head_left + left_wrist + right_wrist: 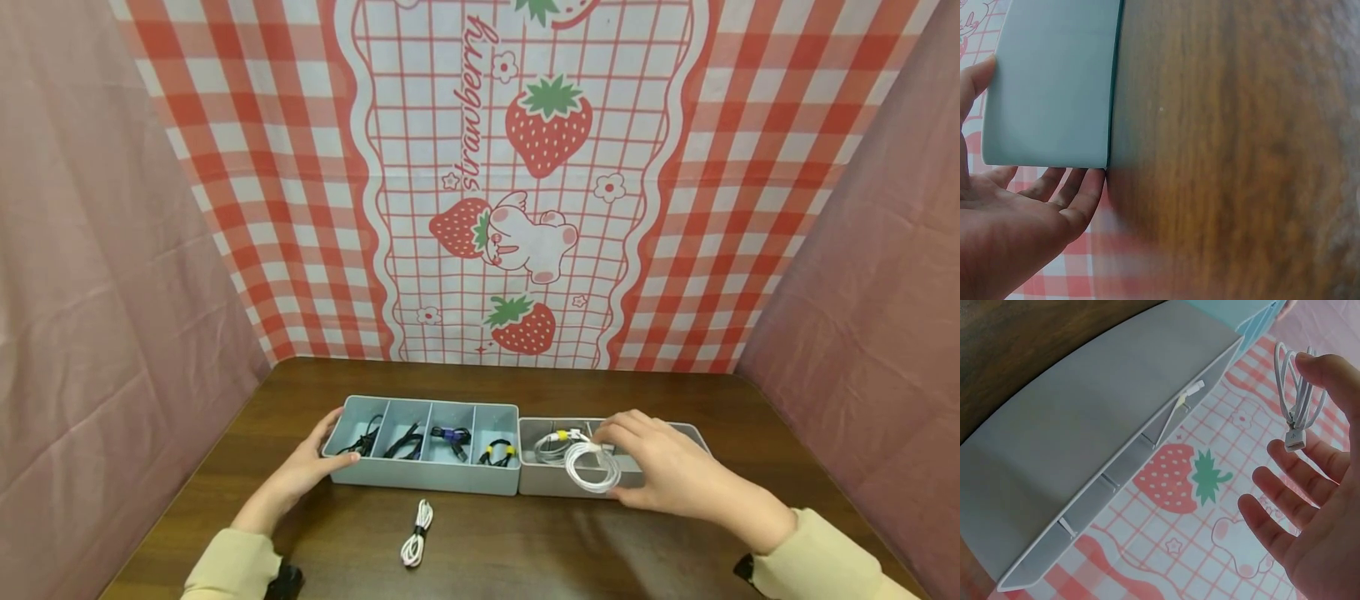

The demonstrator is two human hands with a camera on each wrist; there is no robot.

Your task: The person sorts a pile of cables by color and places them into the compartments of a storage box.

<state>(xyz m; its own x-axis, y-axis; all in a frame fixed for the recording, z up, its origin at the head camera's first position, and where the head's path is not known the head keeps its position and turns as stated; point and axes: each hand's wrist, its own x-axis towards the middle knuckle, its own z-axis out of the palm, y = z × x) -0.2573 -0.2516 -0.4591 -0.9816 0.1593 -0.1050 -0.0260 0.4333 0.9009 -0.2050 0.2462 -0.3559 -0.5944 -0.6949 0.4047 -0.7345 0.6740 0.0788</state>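
My right hand [663, 462] pinches a coiled white USB cable [592, 467] between thumb and forefinger, above the front of the grey divided box [551, 479]. In the right wrist view the cable's USB plug [1295, 439] hangs down, and the other fingers are spread. My left hand [303, 471] holds the left end of the blue divided box [450, 479], thumb at the front rim and fingers along the end wall. Dark cables [408, 443] lie in the blue box's compartments. Another white cable [553, 450] with a yellow tie lies in the grey box's left compartment.
A bundled white cable [417, 533] with a black tie lies on the brown table [510, 550] in front of the blue box. The two boxes stand end to end. A strawberry-print cloth [547, 250] hangs behind, with pink curtains at both sides.
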